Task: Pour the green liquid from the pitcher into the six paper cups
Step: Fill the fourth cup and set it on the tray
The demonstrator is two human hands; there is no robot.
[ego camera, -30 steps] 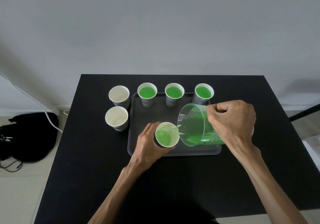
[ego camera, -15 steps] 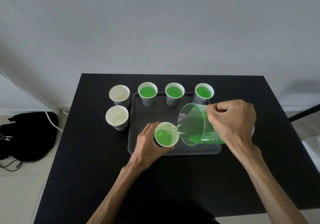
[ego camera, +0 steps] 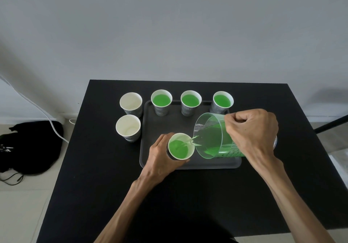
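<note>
My right hand (ego camera: 250, 131) grips the handle of a clear pitcher (ego camera: 212, 135), tilted left with green liquid streaming from its spout. The stream falls into a paper cup (ego camera: 179, 146) that my left hand (ego camera: 160, 154) holds over the front of the dark tray (ego camera: 148, 135). This cup is partly full of green. Three cups with green liquid (ego camera: 161, 100) (ego camera: 190, 101) (ego camera: 222, 101) stand in a row along the tray's back edge. Two white cups with nothing in them (ego camera: 130, 102) (ego camera: 128, 128) stand on the black table, left of the tray.
The black table (ego camera: 105, 177) stands against a grey wall. On the floor to the left lie a black bag (ego camera: 28, 148) and a white cable (ego camera: 45, 114). A dark bar (ego camera: 331, 124) shows beyond the table's right edge.
The green level in the held cup has risen a little while pouring goes on. Both hands and the pitcher stay nearly where they were.
</note>
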